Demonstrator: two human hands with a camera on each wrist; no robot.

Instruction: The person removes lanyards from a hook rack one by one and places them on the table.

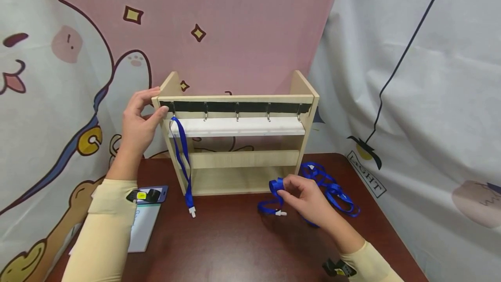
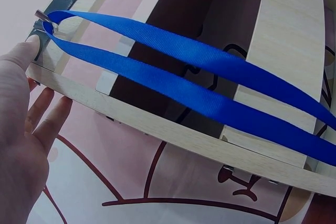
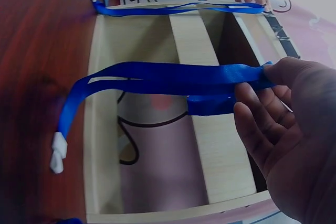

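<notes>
My left hand (image 1: 141, 119) grips the upper left corner of a pale wooden rack (image 1: 242, 159), its thumb on the front and its fingers round the side. Along the rack's top runs a black strip (image 1: 223, 107) with several small metal hooks. From the leftmost hook hangs a blue lanyard (image 2: 157, 82), its white clip reaching down near the tabletop. In front of the rack's lower right, my right hand (image 1: 307, 197) pinches another blue lanyard (image 3: 157, 77) between thumb and fingers. That strap is doubled, and its white clip (image 3: 59, 153) dangles at the far end.
More blue lanyards (image 1: 332, 188) lie in a tangle to the rack's right. On the left, under my forearm, are a blue-edged card (image 1: 162, 194) and a white sheet or card (image 1: 145, 229). Printed cloth (image 1: 250, 34) hangs behind the brown table (image 1: 219, 247).
</notes>
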